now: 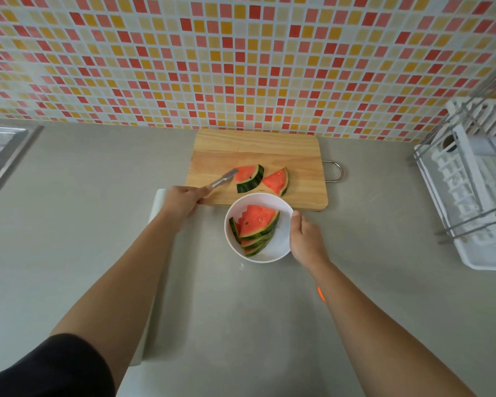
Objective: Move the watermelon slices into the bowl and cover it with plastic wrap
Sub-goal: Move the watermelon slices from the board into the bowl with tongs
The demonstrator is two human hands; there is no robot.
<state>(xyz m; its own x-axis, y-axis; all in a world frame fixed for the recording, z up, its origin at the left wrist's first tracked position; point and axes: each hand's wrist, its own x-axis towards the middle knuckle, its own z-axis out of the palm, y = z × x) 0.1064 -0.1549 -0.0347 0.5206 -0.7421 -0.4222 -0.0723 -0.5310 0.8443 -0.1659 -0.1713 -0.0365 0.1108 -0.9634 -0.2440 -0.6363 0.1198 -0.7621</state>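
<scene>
Bench: a grey bench (83, 224) under a tiled wall (241, 53), with a white dish rack (476, 181) at its right end.
Board: a wooden cutting board (255, 150) lies against the wall, with two watermelon slices left on it.
White strip: a long white object (157, 202) runs under the left arm — possibly the wrap, but we cannot tell.
Bowl: the white bowl (281, 247) sits just in front of the board, with several slices (258, 222) stacked inside.
Right hand: the right hand (305, 239) cups the bowl's right rim, thumb on the edge, steadying it.
Left hand: the left hand (183, 200) is curled round metal tongs (222, 180).
Slices on board: the tong tips touch the left slice (249, 177); the right slice (277, 180) lies just beside it, untouched.
Step in hand: we judge it to be picking up the left slice. We would bite the tongs across flesh and rind rather than the soft point, squeeze lightly, lift clear of the board, and lay the slice on the stack — bowl held firm.
Remaining: one more slice, then the wrap.
Writing: none that we can read.
</scene>
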